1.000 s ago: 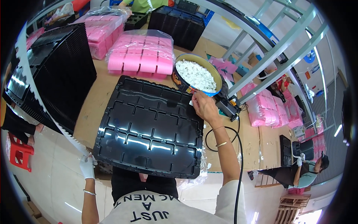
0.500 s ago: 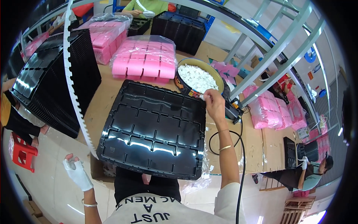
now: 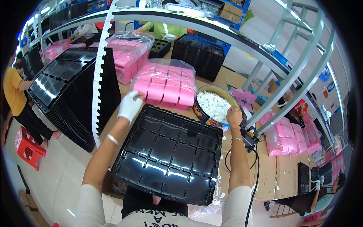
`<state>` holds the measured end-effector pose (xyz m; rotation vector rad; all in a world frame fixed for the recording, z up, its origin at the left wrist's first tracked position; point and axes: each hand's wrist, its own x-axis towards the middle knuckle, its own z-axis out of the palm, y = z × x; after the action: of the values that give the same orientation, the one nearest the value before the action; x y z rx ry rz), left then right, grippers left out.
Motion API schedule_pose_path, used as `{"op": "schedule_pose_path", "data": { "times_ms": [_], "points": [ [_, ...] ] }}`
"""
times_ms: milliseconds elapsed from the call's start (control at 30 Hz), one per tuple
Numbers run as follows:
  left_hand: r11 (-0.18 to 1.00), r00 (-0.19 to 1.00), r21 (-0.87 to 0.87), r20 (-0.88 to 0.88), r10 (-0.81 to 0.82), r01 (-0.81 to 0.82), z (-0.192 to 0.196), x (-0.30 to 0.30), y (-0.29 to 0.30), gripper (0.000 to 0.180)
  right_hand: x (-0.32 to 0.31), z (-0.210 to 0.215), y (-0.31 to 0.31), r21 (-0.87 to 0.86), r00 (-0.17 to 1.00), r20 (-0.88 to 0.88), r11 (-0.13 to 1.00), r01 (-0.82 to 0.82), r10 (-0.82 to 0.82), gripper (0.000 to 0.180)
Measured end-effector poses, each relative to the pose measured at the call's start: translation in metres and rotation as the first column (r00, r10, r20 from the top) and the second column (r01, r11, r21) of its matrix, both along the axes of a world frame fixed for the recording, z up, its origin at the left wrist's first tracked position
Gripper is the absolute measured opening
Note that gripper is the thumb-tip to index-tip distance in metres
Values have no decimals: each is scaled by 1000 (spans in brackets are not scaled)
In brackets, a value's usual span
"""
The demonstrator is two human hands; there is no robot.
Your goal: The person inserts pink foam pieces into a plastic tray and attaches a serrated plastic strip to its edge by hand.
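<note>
My left hand (image 3: pixel 131 106), in a white glove, reaches forward with its fingers apart. Its fingertips are at the left front corner of a plastic-wrapped stack of pink slotted sheets (image 3: pixel 166 89); whether they touch it I cannot tell. My bare right hand (image 3: pixel 234 117) has its fingers closed at the right rim of a round tin (image 3: pixel 202 115). What those fingers grip is hidden. White small pieces (image 3: pixel 212 105) fill the tin. Between my forearms a black plastic tray (image 3: pixel 170 151) with moulded compartments lies in front of me.
A tall stack of black trays (image 3: pixel 83 94) stands left, with a white notched strip (image 3: pixel 99 75) hanging before it. Grey metal frame bars (image 3: pixel 291 90) rise at right. A black cable (image 3: pixel 257 170) runs by my right arm. A person in yellow (image 3: pixel 17 90) is at far left.
My left hand has moved from low beside the tray up to the pink stack. My right hand has shifted from the tin's near edge to its right rim. The view has tilted up.
</note>
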<state>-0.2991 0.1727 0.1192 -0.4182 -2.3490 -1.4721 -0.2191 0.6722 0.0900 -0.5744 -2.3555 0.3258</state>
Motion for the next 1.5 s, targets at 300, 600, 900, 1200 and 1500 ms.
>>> {"op": "schedule_pose_path", "data": {
  "times_ms": [300, 600, 900, 1200, 1500],
  "points": [
    [989, 975, -14, 169, 146, -146, -40, -101, 35, 31, -15, 39, -70, -82, 731, -49, 726, -683, 681, 16],
    [955, 964, 245, 240, 110, -170, -59, -136, 26, 18, -76, 22, -118, 191, 819, 247, 803, -565, 518, 39],
    [969, 971, 65, -8, 239, -238, -29, -143, 25, 7, -83, 27, -134, 20, 896, -37, 897, -442, 442, 16],
    [959, 961, 272, 236, -144, 77, 34, -49, 14, 7, -7, 60, -139, -412, 849, -237, 743, -527, 471, 15],
    [906, 845, 357, 388, -367, 229, 30, 94, -42, 16, 178, 46, -182, -592, 793, -376, 534, -604, 480, 11]
  ]
}}
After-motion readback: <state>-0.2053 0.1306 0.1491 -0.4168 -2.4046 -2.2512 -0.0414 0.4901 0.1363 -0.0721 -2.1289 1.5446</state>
